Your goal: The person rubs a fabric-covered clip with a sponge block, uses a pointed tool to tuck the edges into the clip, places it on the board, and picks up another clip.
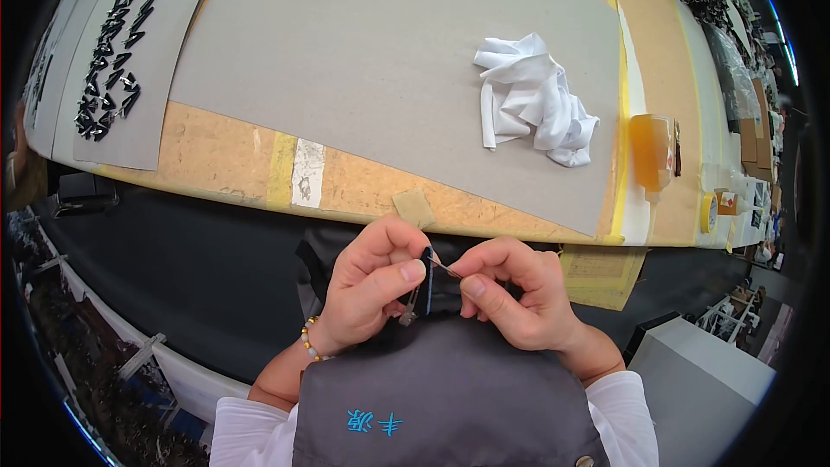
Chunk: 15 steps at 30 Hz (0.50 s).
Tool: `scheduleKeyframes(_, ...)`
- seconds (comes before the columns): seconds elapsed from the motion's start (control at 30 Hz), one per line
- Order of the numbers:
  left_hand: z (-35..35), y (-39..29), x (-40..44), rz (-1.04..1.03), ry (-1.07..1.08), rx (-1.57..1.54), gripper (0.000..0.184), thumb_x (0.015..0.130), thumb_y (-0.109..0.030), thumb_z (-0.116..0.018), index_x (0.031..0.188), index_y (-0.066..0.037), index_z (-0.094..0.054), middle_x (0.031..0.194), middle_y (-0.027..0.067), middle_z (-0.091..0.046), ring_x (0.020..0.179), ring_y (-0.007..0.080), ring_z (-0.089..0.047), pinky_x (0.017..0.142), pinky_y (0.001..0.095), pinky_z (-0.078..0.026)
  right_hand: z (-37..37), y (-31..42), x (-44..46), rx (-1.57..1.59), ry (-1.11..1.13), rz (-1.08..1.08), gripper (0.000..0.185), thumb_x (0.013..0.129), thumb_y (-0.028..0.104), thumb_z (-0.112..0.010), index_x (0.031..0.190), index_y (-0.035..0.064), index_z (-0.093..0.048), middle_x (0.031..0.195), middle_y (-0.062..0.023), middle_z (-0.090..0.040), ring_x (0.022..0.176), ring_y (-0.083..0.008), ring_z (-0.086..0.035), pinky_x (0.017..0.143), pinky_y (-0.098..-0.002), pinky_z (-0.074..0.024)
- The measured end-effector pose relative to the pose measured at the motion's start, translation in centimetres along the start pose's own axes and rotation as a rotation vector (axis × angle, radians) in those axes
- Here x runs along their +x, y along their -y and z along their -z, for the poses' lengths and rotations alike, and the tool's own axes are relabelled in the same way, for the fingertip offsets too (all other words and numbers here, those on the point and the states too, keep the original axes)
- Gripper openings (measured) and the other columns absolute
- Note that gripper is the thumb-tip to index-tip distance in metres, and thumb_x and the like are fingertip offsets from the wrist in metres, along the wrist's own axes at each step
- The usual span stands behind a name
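Note:
In front of the grey apron [458, 389], both of my hands meet over a small piece. My left hand [372, 281] is closed in a pinch on a narrow dark piece with a blue edge [430, 281]. A slim silver metal part [411, 307] hangs below my left thumb; whether it belongs to the same piece I cannot tell. My right hand [519, 298] pinches a thin metal sliver [445, 268], whose tip touches the top of the dark piece. My fingers cover much of both things.
A grey board [363, 60] lies on the wooden table, with a crumpled white cloth [536, 99] on it. Several small black clips [108, 69] lie on another board at left. An amber container [653, 151] and a yellow tape roll [709, 212] stand at right.

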<state>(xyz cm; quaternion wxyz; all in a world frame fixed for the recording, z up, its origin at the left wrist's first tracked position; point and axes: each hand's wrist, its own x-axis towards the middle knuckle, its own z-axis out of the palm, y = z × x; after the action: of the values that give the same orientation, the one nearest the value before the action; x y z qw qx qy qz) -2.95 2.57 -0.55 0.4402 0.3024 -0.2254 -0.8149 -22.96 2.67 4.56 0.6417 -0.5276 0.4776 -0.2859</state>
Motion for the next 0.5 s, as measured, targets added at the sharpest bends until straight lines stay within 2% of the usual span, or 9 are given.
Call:
scheduleKeyframes(0.03,0.1,0.1,0.1,0.002,-0.005,0.002,0.012,0.091,-0.008,-0.052,0.099,0.0,-0.049,0.071,0.008,-0.056,0.048,0.0062,-0.04,0.042,0.0208,-0.031,0.0,-0.1,0.0,-0.007,-0.006,0.003,0.014,0.094,0.003,-0.057,0.107,-0.0016,-0.059,0.073,-0.0031,-0.065,0.065,-0.0075,-0.063,0.057,-0.0198,-0.047)
scheduleKeyframes(0.23,0.0,0.0,0.2,0.001,-0.02,-0.011,0.011,0.091,-0.008,-0.051,0.099,0.0,-0.049,0.068,0.0074,-0.054,0.046,0.0064,-0.037,0.041,0.0215,-0.031,-0.3,-0.5,-0.1,-0.121,-0.05,0.039,0.015,0.093,0.002,-0.059,0.108,-0.0011,-0.06,0.071,-0.0037,-0.066,0.063,-0.0081,-0.065,0.056,-0.0204,-0.048)
scheduleKeyframes(0.33,0.1,0.0,0.0,0.036,0.019,-0.093,0.012,0.094,-0.01,-0.053,0.104,-0.004,-0.054,0.076,-0.003,-0.058,0.054,-0.0012,-0.039,0.048,0.0166,-0.029,-0.7,-0.7,0.1,-0.154,-0.1,0.083,0.015,0.092,0.002,-0.059,0.107,-0.0009,-0.06,0.071,-0.004,-0.066,0.063,-0.0086,-0.065,0.055,-0.0202,-0.0485)
scheduleKeyframes(0.5,0.2,-0.1,0.0,0.074,0.046,-0.112,0.012,0.094,-0.011,-0.053,0.103,-0.004,-0.054,0.072,-0.0033,-0.056,0.052,-0.0012,-0.038,0.047,0.0164,-0.029,-0.7,-1.3,0.2,-0.133,-0.164,0.115,0.015,0.092,0.002,-0.059,0.107,-0.001,-0.059,0.071,-0.0038,-0.066,0.063,-0.0085,-0.066,0.055,-0.0199,-0.0488)
